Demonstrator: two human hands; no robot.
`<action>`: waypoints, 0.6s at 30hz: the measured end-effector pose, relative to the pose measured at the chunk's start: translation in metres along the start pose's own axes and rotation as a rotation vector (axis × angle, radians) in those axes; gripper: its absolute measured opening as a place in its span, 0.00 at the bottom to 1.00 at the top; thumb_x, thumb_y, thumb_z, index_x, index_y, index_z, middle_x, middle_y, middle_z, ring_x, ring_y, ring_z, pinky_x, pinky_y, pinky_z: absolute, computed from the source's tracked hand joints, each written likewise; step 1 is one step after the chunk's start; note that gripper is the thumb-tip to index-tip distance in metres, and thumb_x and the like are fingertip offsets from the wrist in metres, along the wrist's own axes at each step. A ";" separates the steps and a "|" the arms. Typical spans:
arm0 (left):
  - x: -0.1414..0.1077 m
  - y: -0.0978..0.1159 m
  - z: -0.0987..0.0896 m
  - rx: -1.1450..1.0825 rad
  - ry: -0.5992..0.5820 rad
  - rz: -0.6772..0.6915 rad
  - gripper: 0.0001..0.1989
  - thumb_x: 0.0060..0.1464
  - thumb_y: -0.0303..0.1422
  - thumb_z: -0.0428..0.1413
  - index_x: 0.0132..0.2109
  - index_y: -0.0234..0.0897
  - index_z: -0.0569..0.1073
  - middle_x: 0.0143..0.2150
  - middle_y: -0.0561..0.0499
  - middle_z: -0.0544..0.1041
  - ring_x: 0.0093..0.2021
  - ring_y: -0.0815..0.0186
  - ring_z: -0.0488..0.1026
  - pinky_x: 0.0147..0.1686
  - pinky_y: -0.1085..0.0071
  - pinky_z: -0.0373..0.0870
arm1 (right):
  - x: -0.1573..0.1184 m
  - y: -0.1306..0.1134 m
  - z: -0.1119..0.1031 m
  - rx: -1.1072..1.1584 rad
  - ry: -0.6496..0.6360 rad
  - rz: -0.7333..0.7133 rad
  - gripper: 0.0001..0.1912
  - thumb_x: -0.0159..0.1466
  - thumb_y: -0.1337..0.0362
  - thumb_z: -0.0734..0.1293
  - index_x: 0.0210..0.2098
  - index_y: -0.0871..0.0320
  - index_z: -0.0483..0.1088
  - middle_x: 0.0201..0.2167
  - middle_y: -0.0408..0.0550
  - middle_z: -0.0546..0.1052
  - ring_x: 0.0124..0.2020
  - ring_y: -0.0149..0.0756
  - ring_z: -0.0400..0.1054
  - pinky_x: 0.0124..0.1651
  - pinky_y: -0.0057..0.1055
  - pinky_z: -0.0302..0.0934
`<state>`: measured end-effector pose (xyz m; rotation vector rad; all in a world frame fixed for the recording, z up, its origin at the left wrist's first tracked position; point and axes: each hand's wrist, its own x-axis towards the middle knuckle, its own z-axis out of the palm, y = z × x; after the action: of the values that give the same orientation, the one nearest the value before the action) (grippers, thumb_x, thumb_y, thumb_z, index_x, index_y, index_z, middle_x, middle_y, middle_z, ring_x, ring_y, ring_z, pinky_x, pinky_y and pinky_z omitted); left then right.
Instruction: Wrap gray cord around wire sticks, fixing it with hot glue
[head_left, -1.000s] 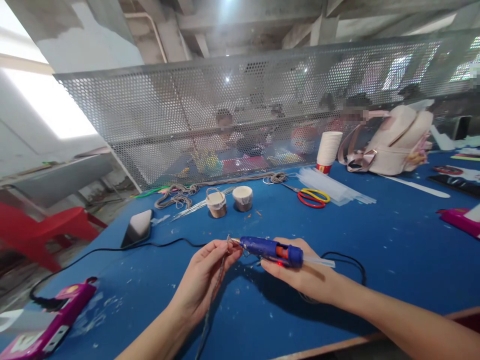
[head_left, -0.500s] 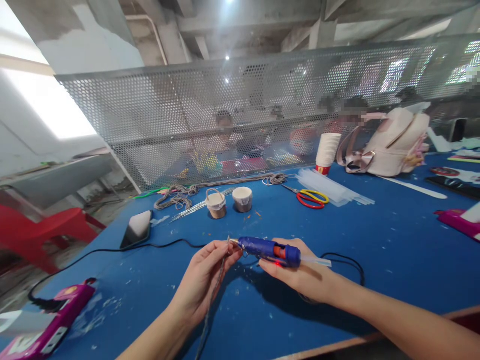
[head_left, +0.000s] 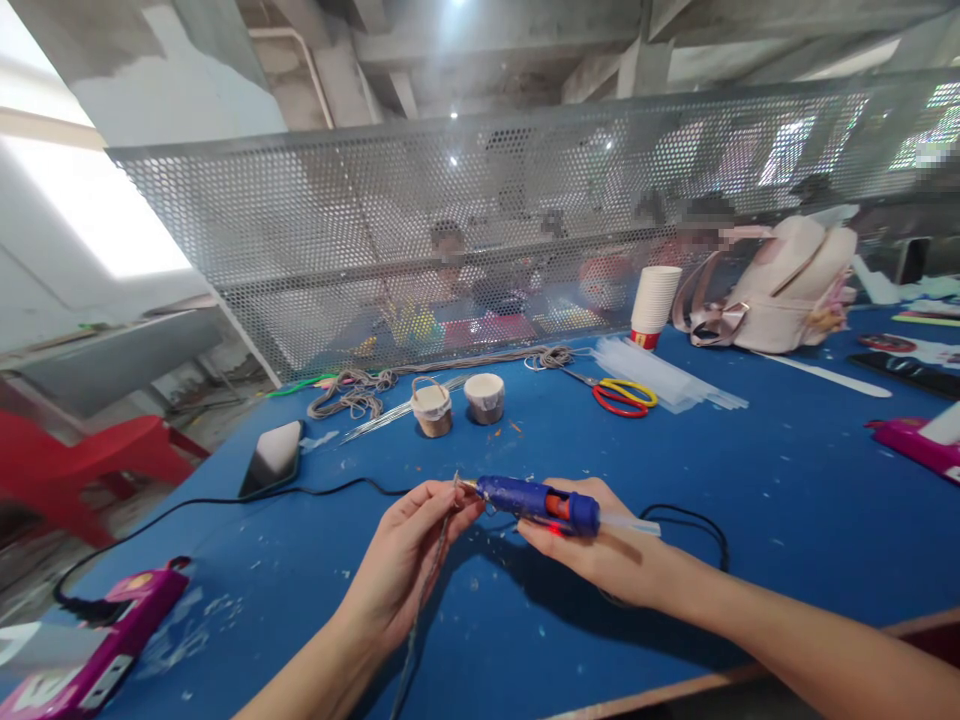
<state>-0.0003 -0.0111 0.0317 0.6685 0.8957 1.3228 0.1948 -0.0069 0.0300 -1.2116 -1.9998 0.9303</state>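
My left hand [head_left: 411, 550] is closed, its fingertips pinching a thin grey cord [head_left: 422, 610] that hangs down past the palm toward the bottom of the view. Wrapped around a blue glue gun [head_left: 525, 495] is my right hand [head_left: 600, 550]. The gun's metal nozzle points left and meets the cord's end at my left fingertips; whether they touch is too small to tell. A clear glue stick [head_left: 634, 524] sticks out of its back, and a red light glows on it. Two small cups with white tops, one handled cup [head_left: 433, 408] and one plain cup [head_left: 485, 399], stand beyond my hands.
On the blue table [head_left: 300, 600] lie a phone [head_left: 276, 458], power strip [head_left: 112, 640], cord bundle [head_left: 352, 393], scissors [head_left: 624, 397] and clear glue sticks [head_left: 667, 378]. Paper cups [head_left: 656, 305] and a pink bag [head_left: 787, 290] stand before a perforated screen [head_left: 300, 230]. A black cable crosses left.
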 end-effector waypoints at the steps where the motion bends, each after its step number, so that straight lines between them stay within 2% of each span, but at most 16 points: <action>1: 0.000 0.000 0.000 0.002 -0.002 0.000 0.05 0.48 0.22 0.59 0.26 0.27 0.77 0.31 0.44 0.79 0.34 0.67 0.77 0.40 0.76 0.75 | 0.000 0.000 0.000 0.000 0.002 -0.002 0.12 0.57 0.56 0.62 0.24 0.57 0.63 0.20 0.40 0.66 0.22 0.29 0.56 0.27 0.26 0.52; 18: 0.000 0.000 0.000 0.011 -0.014 0.004 0.02 0.46 0.23 0.61 0.27 0.28 0.77 0.33 0.44 0.80 0.35 0.67 0.77 0.41 0.75 0.74 | 0.000 0.000 0.000 -0.051 0.040 -0.061 0.12 0.58 0.56 0.62 0.24 0.58 0.65 0.19 0.40 0.68 0.21 0.28 0.57 0.26 0.25 0.53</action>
<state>-0.0004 -0.0116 0.0313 0.6875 0.8919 1.3157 0.1946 -0.0067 0.0304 -1.1810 -2.0283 0.8243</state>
